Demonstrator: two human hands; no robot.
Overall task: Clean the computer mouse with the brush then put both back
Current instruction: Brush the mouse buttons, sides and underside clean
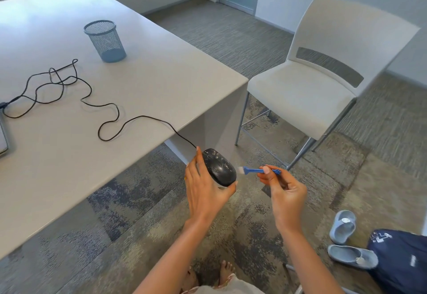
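A black computer mouse (pixel 219 166), speckled with pale dust, is held in my left hand (pixel 203 189) in the air beyond the table's right edge. Its black cable (pixel 111 118) runs back over the white table (pixel 138 85) in loose loops. My right hand (pixel 284 192) pinches a small blue brush (pixel 258 170) by its handle. The white bristle tip of the brush points left, just beside the mouse's right side, close to touching it.
A blue mesh pen cup (pixel 105 40) stands upright on the table's far part. A white chair (pixel 323 74) stands right of the table. Two blue slippers (pixel 342 226) and a dark bag (pixel 402 261) lie on the carpet at the lower right. A device edge (pixel 3 136) shows at the left.
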